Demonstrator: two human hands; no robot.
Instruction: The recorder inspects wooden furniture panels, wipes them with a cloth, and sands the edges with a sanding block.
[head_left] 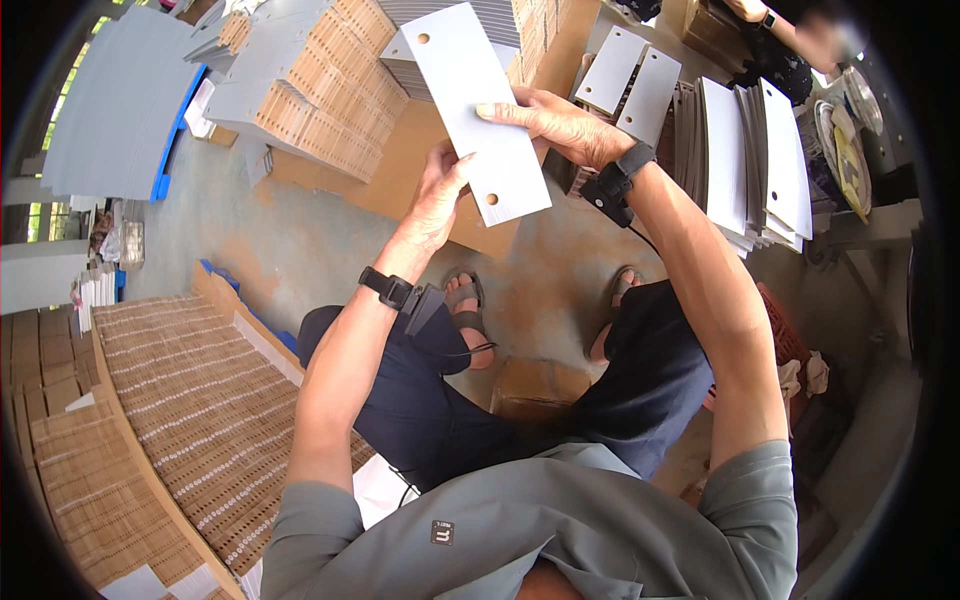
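A long white flat panel with a round hole near each end is held up in front of me, tilted with its top leaning left. My right hand grips its right edge, the thumb lying flat on the white face and the fingers behind. At the lower left edge my left hand closes on the same panel; its fingertips are partly hidden behind it. Dark straps with small devices circle both wrists.
Tall stacks of panels with brown slotted edges stand ahead on cardboard. More white panels are stacked at right, near another person's arm. Grey sheets rise at far left; a wide brown stack lies lower left.
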